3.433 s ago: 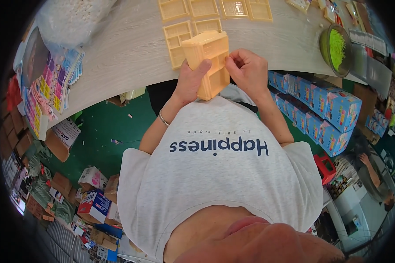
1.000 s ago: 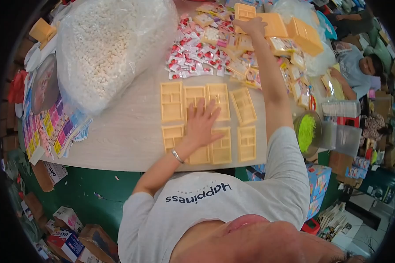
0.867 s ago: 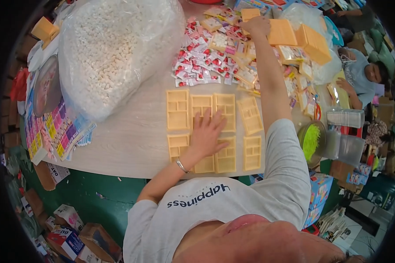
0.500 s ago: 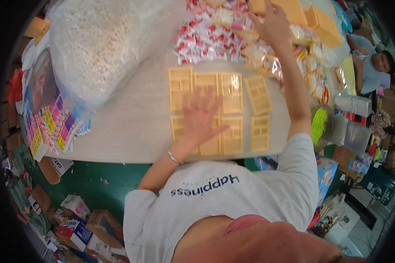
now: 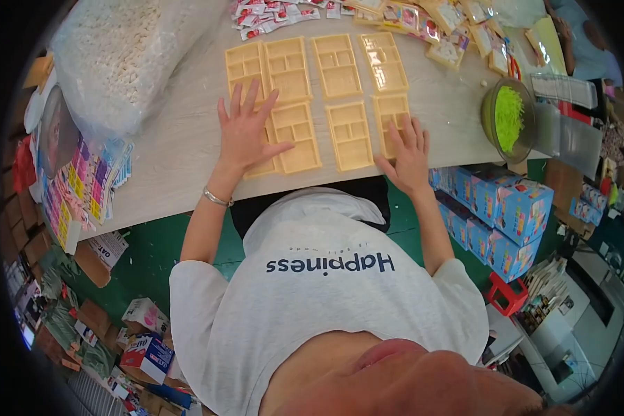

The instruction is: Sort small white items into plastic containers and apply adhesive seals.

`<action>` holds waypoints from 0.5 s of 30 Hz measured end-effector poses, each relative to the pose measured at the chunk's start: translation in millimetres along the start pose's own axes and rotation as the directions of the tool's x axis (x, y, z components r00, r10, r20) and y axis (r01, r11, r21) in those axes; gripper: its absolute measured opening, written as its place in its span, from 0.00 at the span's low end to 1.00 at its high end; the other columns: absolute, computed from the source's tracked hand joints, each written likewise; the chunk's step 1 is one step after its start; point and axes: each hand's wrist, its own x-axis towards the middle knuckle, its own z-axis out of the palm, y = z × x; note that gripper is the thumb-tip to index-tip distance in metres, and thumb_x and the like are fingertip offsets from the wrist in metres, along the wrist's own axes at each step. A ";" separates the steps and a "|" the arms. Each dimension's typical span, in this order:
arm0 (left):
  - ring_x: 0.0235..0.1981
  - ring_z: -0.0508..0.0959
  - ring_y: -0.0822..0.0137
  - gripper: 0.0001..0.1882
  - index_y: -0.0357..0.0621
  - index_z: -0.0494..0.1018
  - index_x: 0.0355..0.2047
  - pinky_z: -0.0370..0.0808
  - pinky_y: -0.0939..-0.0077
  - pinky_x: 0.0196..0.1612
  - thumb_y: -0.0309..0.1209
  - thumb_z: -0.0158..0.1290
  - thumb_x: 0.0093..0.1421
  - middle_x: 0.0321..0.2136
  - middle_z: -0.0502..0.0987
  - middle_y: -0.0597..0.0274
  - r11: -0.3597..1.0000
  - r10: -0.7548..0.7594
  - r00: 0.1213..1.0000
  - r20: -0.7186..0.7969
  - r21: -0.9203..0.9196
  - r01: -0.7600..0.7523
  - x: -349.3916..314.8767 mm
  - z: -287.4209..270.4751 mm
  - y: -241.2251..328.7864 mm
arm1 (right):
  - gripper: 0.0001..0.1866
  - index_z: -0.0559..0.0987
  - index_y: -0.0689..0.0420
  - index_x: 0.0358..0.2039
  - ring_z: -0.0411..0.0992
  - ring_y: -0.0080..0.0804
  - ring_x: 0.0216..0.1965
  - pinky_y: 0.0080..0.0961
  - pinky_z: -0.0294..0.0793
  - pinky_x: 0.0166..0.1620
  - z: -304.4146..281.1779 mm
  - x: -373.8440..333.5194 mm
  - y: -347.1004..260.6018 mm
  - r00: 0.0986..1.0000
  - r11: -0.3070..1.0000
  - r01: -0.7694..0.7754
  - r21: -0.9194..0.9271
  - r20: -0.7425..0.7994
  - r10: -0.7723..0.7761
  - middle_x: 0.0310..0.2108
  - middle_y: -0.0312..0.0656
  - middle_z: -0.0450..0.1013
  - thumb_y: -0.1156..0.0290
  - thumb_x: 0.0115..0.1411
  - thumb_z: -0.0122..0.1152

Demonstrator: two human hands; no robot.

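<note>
Two rows of pale yellow compartment trays lie on the table in front of me. My left hand [image 5: 244, 133], fingers spread, rests over the near left tray [image 5: 262, 168] and hides most of it. Beside it lies another near-row tray [image 5: 295, 135]. My right hand [image 5: 408, 154] has its fingers apart on the near right tray [image 5: 390, 111], holding nothing. Between the hands sits a near-row tray [image 5: 350, 139]. The far row includes a left tray [image 5: 244, 62], a middle tray [image 5: 336, 66] and a shiny right tray [image 5: 383, 62]. The compartments I can see hold nothing.
A large clear bag of pale pieces [image 5: 114, 59] stands at the far left, above printed cards [image 5: 93, 177]. Red-and-white sachets [image 5: 270, 15] and packaged trays [image 5: 451, 48] lie at the back. A bowl of green shreds [image 5: 509, 119] is at right; blue boxes [image 5: 509, 215] stand below.
My right hand has come back from the yellow trays at the far right to the near right tray. My left hand has shifted left. The trays on the right are more evenly spaced; the view has shifted.
</note>
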 end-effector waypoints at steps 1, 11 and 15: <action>0.73 0.49 0.42 0.55 0.63 0.61 0.70 0.40 0.29 0.68 0.72 0.59 0.45 0.72 0.55 0.57 0.999 0.037 0.997 -0.071 -0.033 -0.040 3.6 -0.8 4.0 | 0.43 0.64 0.53 0.70 0.45 0.60 0.73 0.63 0.42 0.70 3.5 3.5 -4.5 1.000 1.000 -0.005 0.022 -0.025 0.006 0.73 0.54 0.50 0.45 0.59 0.63; 0.72 0.52 0.41 0.47 0.61 0.68 0.66 0.40 0.30 0.68 0.67 0.59 0.49 0.70 0.60 0.59 0.999 0.045 0.999 -0.027 -0.017 -0.046 50.8 35.1 65.1 | 0.41 0.58 0.58 0.71 0.44 0.63 0.73 0.60 0.41 0.71 -11.5 45.8 -13.6 0.973 0.987 0.008 0.158 -0.228 0.028 0.72 0.59 0.48 0.52 0.64 0.58; 0.72 0.52 0.43 0.45 0.59 0.69 0.65 0.43 0.32 0.69 0.63 0.62 0.49 0.72 0.58 0.61 0.997 0.053 0.998 -0.040 -0.050 -0.055 58.4 35.0 59.7 | 0.39 0.58 0.59 0.71 0.45 0.63 0.73 0.60 0.43 0.71 -4.9 103.9 14.3 0.983 0.999 -0.021 0.033 -0.183 0.027 0.72 0.60 0.49 0.54 0.65 0.56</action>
